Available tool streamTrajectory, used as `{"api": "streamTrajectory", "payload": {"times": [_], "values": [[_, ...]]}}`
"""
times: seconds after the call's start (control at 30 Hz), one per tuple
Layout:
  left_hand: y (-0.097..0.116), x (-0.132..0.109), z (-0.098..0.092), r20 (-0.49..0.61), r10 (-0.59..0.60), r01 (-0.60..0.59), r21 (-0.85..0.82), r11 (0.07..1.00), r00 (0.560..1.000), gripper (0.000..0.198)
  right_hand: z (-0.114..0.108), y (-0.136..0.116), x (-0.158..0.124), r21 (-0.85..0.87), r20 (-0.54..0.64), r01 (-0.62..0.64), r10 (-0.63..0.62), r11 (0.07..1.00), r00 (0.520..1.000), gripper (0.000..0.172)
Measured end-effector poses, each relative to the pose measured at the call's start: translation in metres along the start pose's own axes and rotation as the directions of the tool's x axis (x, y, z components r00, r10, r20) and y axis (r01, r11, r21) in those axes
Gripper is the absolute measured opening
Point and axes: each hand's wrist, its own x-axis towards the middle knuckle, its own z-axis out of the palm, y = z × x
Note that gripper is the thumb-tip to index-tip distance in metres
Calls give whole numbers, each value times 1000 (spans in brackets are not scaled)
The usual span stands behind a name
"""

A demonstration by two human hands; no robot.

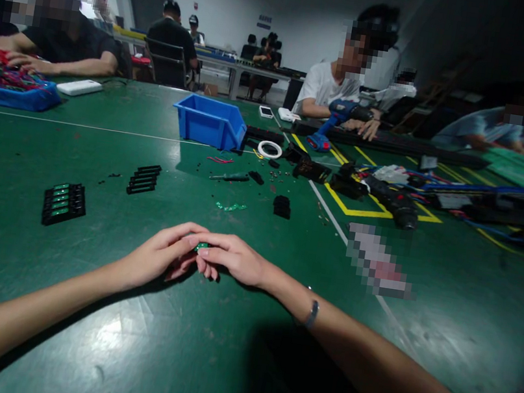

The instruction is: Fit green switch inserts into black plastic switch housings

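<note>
My left hand [167, 253] and my right hand [240, 260] meet above the green table, fingers closed around a small shiny green piece [202, 248], which looks like a circuit board. Fingers cover most of it. To the left sits a row of black holders with green boards [64, 202] in them. Beyond my left hand lies a group of slim black holders [144, 179]. Past my fingertips, several loose green boards [231, 206] form a short line. A small stack of black parts [282, 206] stands farther right.
Farther back are a screwdriver [231, 177], a blue bin [210, 123], a white tape roll [269, 150] and scattered small bits. A blue power drill [339, 123], a black drill [396, 203] and wires lie to the right. Co-workers sit across the table.
</note>
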Motion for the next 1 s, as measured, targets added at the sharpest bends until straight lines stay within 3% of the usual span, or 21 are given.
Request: {"api": "streamTrajectory", "payload": {"times": [0.3, 0.57, 0.87, 1.0], "values": [[-5, 0, -8, 55, 27, -24, -52, 998, 998, 33, -1, -3, -1, -31, -4, 2, -2, 1000, 1000, 42], [2, -1, -6, 83, 32, -34, 19, 999, 996, 32, 0, -9, -2, -46, 2, -34, 34, 998, 999, 47], [0, -2, -13, 207, 13, 5, -85, 996, 978, 40, 1, -5, -5, -34, 64, -46, 48, 998, 997, 46], [-1, -3, -10, 207, 20, 3, -111, 994, 978, 39, 3, -2, -5, -31, 63, -21, 23, 999, 998, 43]]}}
